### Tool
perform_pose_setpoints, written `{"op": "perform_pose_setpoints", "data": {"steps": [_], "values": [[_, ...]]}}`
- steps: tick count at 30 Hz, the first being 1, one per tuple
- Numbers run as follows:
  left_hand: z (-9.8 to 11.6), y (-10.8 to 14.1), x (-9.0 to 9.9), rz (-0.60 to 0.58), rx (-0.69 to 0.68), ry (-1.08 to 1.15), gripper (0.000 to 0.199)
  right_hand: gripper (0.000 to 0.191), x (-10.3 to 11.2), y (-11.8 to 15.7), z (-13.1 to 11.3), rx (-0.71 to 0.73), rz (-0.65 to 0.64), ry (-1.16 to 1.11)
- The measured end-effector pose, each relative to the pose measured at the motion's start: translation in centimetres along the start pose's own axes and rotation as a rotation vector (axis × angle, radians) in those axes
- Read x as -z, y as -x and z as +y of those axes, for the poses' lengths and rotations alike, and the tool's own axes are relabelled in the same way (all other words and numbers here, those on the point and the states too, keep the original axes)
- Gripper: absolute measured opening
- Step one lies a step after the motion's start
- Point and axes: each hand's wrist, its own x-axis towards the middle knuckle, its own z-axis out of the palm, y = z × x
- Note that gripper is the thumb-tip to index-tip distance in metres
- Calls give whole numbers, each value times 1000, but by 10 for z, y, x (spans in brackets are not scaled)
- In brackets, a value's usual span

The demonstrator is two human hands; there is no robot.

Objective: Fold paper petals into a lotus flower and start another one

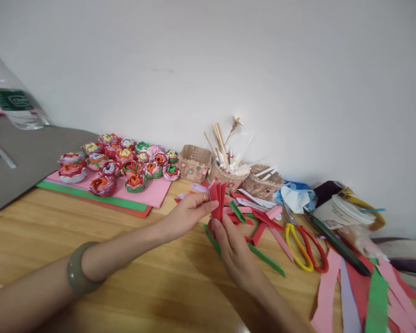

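Folded red paper [217,199] stands upright between my two hands, its layers spread in a fan at the top. My left hand [190,210] pinches its left side between thumb and fingers. Lower down, my right hand [232,247] grips the base of the same paper. Behind and to the right of the hands lie folded paper strips in red, pink, white and green, among them a green strip [266,260] on the table [152,282].
Many paper flowers [102,184] sit on pink sheets [157,192] at the left. Small baskets [195,163] line the wall. Scissors [305,247], a dark green tool [339,245], a white tub [343,210] and paper strips [377,300] lie right. A bottle [12,99] is far left.
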Motion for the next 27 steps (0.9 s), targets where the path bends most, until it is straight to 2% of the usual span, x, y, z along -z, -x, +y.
{"op": "perform_pose_setpoints", "data": {"steps": [3, 5, 7, 9, 11, 12, 14, 15, 17, 19, 21, 23, 27], "values": [[-2, 1, 2, -105, 35, 5, 28, 31, -2, 2, -1, -46, 34, -22], [-6, 2, 2, -135, 33, 58, 28, 31, -4, 2, -2, -70, 40, -61], [-8, 3, 1, -105, 34, 108, 28, 32, -1, 0, -4, -89, -3, -128], [-8, 3, 0, -59, 71, 146, 30, 35, 7, -4, -4, -89, -103, -171], [-6, 2, 1, -37, 100, 182, 29, 37, 21, -9, -2, -59, -186, -135], [-4, 1, 2, -35, 101, 204, 28, 37, 29, -12, 0, -41, -184, -82], [-2, 0, 4, -46, 111, 261, 23, 32, 43, -16, 3, -78, -47, -5], [-2, 0, 4, -61, 137, 292, 21, 34, 48, -17, 3, -51, 30, 15], [-2, 1, 4, -102, 204, 348, 20, 60, 52, -16, 3, 76, 82, 56], [-4, 3, 3, -144, 251, 365, 21, 90, 49, -14, 0, 201, 5, 131], [-8, 5, 1, -178, 275, 358, 22, 106, 44, -11, -2, 233, -112, 216], [-11, 7, 0, -198, 297, 355, 22, 111, 40, -8, -4, 205, -175, 264], [-13, 8, 2, -254, 336, 343, 24, 111, 41, -4, -7, 139, -190, 273]]}}
